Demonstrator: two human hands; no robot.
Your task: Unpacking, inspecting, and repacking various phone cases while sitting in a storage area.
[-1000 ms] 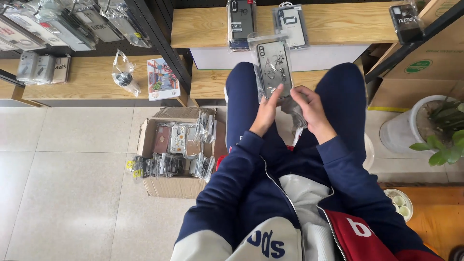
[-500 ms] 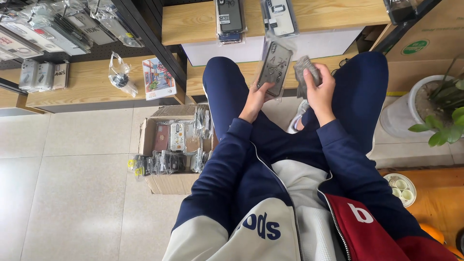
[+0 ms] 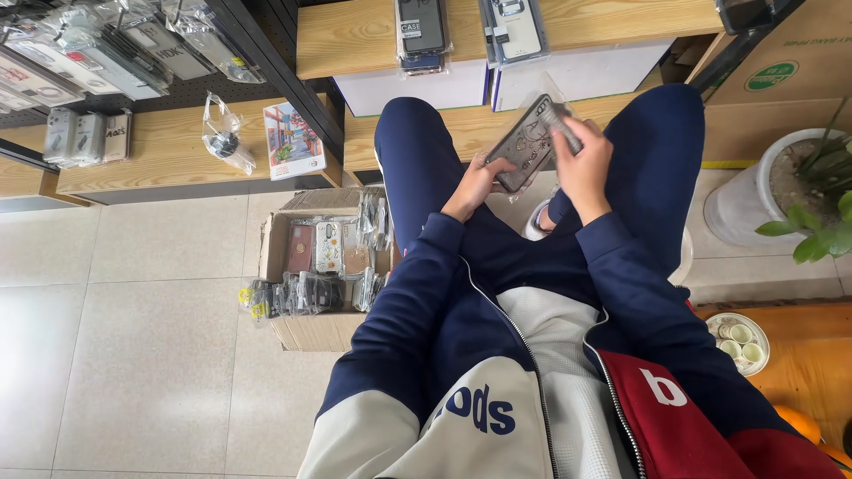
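You are holding one dark phone case [image 3: 530,142] in its clear wrapper, tilted, above your lap between your two knees. Your left hand [image 3: 477,182] is gripping its lower end with curled fingers. Your right hand [image 3: 583,164] is closing around its upper end. One cardboard box [image 3: 306,333] is sitting on the floor just beside your left leg, filled with many packed cases. Two more packed cases are lying on the wooden shelf [image 3: 355,35] ahead. One potted plant [image 3: 803,191] is standing to your right. Half a second ago your right hand was holding a second grey thing apart from the case; now both hands are meeting on the one case.
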